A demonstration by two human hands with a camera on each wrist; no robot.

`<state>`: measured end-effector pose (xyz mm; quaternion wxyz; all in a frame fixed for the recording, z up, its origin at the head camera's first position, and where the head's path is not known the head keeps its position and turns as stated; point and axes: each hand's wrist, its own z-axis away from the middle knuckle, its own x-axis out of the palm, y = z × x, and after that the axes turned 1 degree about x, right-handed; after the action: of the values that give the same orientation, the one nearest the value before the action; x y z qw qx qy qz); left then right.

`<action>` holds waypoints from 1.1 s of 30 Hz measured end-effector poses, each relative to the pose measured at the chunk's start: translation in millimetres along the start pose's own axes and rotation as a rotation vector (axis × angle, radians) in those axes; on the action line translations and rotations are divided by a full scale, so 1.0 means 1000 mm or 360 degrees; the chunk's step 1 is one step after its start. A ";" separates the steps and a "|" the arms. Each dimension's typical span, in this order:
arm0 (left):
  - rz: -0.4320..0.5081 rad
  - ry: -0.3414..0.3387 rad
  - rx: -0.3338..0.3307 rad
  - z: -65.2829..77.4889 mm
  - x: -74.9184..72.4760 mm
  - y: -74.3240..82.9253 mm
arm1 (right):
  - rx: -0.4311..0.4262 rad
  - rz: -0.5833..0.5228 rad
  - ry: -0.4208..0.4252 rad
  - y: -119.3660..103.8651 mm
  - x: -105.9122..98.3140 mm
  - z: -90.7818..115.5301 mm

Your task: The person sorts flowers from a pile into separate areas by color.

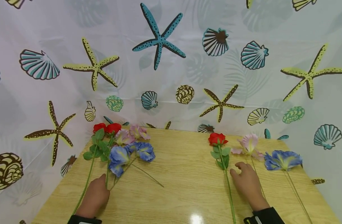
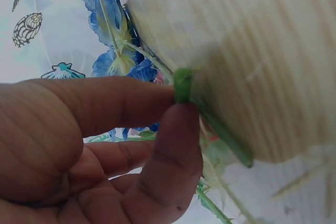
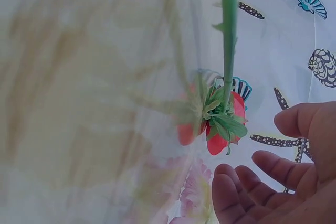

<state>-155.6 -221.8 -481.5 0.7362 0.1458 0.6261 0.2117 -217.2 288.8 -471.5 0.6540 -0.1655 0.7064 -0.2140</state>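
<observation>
Between thumb and index finger, my left hand [image 1: 93, 195] pinches the green stem [image 2: 223, 132] of an artificial red rose [image 1: 114, 128]. Another red rose [image 1: 99, 127] lies just left of it. Blue flowers [image 1: 119, 157] and pink flowers [image 1: 124, 137] lie close by on the right. My right hand [image 1: 248, 185], fingers loosely bent and holding nothing, hovers between a single red rose [image 1: 217, 139] and a pink flower [image 1: 249, 143]. In the right wrist view, that rose's stem [image 3: 229, 35] stands apart from the fingers.
Everything lies on a light wooden table [image 1: 182, 174]. A blue flower [image 1: 283, 160] with a long thin stem is at the right side. Behind and beside the table hangs a white cloth [image 1: 171, 77] printed with starfish and shells.
</observation>
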 end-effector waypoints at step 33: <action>0.0525 0.0161 -0.0040 0.010 -0.015 0.011 | -0.0071 -0.0235 0.0132 -0.022 -0.002 0.007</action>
<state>-149.4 -219.0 -461.0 0.6607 0.2264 0.6272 0.3446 -211.2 270.3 -459.1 0.6027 -0.2227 0.7234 -0.2526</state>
